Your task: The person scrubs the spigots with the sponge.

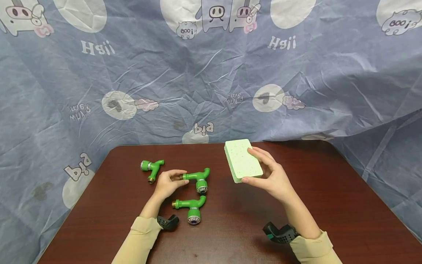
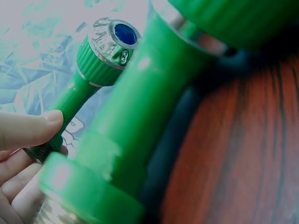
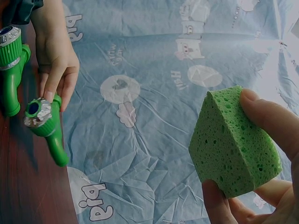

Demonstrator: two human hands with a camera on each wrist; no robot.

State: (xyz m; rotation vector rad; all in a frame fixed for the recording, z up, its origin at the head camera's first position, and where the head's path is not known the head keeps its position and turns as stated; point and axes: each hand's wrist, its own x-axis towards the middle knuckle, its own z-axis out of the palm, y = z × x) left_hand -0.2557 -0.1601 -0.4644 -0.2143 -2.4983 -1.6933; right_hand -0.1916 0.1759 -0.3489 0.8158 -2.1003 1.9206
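Observation:
My left hand (image 1: 167, 185) pinches a green plastic tap (image 1: 197, 175) near its threaded end, between thumb and fingers. The tap's ribbed knob has a silver cap with a blue centre, clearest in the left wrist view. Closer to me lies a second green tap (image 1: 190, 204) with a brass thread; in the left wrist view this tap (image 2: 126, 107) looms large and blurred in front. My right hand (image 1: 275, 179) grips a light green sponge block (image 1: 243, 161) by its edges, raised over the table. Pores cover the sponge (image 3: 233, 144) in the right wrist view.
A third green tap (image 1: 153, 169) lies at the table's back left, beyond my left hand. The dark brown wooden table (image 1: 237, 227) ends at a blue-grey printed cloth (image 1: 184, 80) hanging behind it. Black devices sit on both wrists.

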